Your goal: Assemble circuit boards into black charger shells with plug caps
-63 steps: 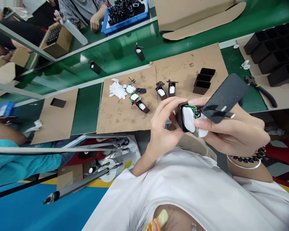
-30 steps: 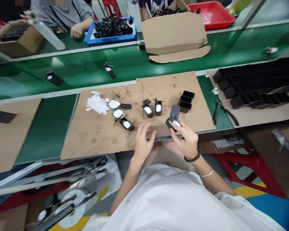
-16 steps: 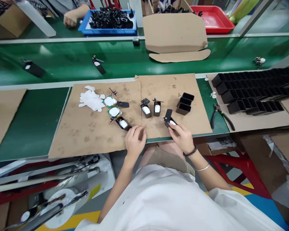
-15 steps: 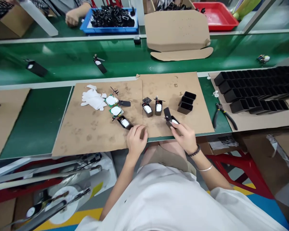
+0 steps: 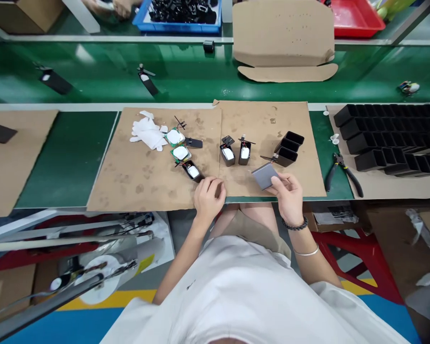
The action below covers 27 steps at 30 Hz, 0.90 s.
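Observation:
My right hand (image 5: 289,195) is closed on a dark grey charger housing (image 5: 263,175) and holds it tilted just above the brown cardboard mat (image 5: 146,177), flat side up. My left hand (image 5: 209,194) rests as a loose fist on the mat's front edge, with nothing visible in it. Beside its knuckles lies a black housing with a white pad (image 5: 193,171). Two more padded housings (image 5: 236,154) stand upright at the middle of the mat. Empty black housings (image 5: 288,148) are stacked just beyond my right hand.
Circuit boards with white pads (image 5: 178,145) and a heap of white pads (image 5: 148,134) lie to the left. Pliers (image 5: 344,173) and rows of black housings (image 5: 394,138) sit at the right. On the green conveyor (image 5: 93,81) behind are loose units and a cardboard box (image 5: 284,38).
My right hand has turned the housing so that its grey flat side shows instead of the white pad, and moved it slightly right. My left fist has stayed at the mat's edge.

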### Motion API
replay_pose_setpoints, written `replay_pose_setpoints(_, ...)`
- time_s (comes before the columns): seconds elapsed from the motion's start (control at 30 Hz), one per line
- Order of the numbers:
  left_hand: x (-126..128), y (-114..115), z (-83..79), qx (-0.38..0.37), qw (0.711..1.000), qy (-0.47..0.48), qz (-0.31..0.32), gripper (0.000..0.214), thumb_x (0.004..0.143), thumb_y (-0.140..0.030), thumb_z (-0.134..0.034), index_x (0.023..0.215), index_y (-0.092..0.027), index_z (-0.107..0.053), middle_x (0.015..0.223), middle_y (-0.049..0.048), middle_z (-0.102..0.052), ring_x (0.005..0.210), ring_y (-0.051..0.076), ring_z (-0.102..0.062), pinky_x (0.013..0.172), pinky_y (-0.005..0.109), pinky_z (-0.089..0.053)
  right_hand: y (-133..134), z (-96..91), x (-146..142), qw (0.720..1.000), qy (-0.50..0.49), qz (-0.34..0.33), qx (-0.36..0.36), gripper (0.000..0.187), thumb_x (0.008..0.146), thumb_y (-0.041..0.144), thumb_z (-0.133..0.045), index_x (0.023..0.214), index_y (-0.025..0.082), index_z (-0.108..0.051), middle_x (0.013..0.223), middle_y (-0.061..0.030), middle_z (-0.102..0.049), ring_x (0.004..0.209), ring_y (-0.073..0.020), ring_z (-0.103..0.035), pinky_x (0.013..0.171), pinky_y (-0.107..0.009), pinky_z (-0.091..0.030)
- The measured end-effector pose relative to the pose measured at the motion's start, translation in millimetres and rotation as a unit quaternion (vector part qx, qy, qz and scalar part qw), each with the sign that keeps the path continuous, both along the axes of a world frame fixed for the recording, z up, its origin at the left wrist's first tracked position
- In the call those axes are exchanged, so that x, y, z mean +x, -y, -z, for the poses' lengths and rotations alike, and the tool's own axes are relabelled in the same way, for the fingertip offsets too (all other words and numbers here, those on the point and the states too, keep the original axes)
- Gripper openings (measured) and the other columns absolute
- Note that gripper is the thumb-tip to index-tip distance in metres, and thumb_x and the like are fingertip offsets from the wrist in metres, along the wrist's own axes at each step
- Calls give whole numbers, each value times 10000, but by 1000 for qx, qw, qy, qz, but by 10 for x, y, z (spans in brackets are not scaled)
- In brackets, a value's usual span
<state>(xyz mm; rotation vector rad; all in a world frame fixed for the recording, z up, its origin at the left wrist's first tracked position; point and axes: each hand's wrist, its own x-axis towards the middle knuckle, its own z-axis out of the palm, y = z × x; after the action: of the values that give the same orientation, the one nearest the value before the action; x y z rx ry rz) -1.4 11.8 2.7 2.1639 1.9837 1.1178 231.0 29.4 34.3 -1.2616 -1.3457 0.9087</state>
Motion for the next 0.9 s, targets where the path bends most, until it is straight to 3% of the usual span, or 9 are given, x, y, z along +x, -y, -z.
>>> replay_pose_setpoints(0.13,-1,2,4,-5,1000,-4,0,147,922,-225,-565,905,-207,-710,940,71,-694,869,212,-623,804,330,-474,65,-199,-99,980,-160,-77,-88,412,1034,567,-414,1076,261,-688,1116,-49,-788,1043,-191,-768,893,-373,-678)
replay_pose_setpoints(0.2,-4,3,7,-3,1000,-6,4,148,927,-220,-562,908,-202,-708,939,72,-688,867,209,-617,801,326,-466,104,-338,-131,927,-313,-130,-161,358,994,557,-533,1082,262,-716,1213,-32,-768,1174,-171,-721,1015,-336,-617)
replay_pose_setpoints(0.27,-6,3,11,0,1000,-8,8,151,933,-216,-558,913,-197,-707,936,71,-685,864,206,-611,793,320,-457,146,-500,-154,848,-452,-158,-227,262,961,477,-640,1092,268,-727,1239,6,-760,1213,-133,-697,1078,-276,-559)
replay_pose_setpoints(0.33,-7,3,15,4,1000,-11,8,154,939,-216,-555,916,-191,-705,930,71,-684,857,204,-604,785,317,-447,190,-671,-174,791,-524,-146,-280,199,1005,376,-596,1109,265,-724,1231,34,-763,1189,-96,-703,1081,-220,-542)
replay_pose_setpoints(0.5,-9,5,24,13,1000,-21,10,153,942,-205,-552,920,-186,-703,927,68,-690,848,196,-595,784,309,-438,271,-955,-220,714,-593,-56,-367,383,1099,282,-332,1091,225,-711,1149,10,-790,1082,-77,-741,988,-171,-592)
replay_pose_setpoints(0.6,-15,6,26,15,999,-26,11,149,940,-207,-556,916,-187,-701,926,68,-692,842,196,-592,783,309,-438,277,-964,-232,706,-601,-54,-372,273,1070,292,-450,1128,219,-707,1136,-8,-792,1109,-90,-734,977,-164,-598)
replay_pose_setpoints(0.7,-24,8,27,16,999,-28,15,157,949,-217,-551,922,-183,-702,929,72,-693,847,196,-592,782,306,-443,291,-915,-254,723,-587,-68,-359,179,1019,285,-571,1123,234,-708,1140,6,-792,1140,-97,-723,1001,-179,-594)
replay_pose_setpoints(0.83,-27,12,29,16,999,-28,13,163,955,-207,-543,935,-184,-703,930,68,-692,863,195,-603,796,302,-450,346,-832,-300,776,-536,-52,-329,30,933,275,-698,959,262,-692,1094,35,-796,1058,-101,-749,963,-210,-628)
replay_pose_setpoints(0.9,-20,12,24,23,999,-30,11,148,944,-196,-555,934,-185,-702,930,64,-696,858,194,-607,795,301,-451,271,-788,-288,821,-497,-42,-279,176,829,285,-814,851,268,-640,1007,58,-794,972,-116,-765,915,-246,-659)
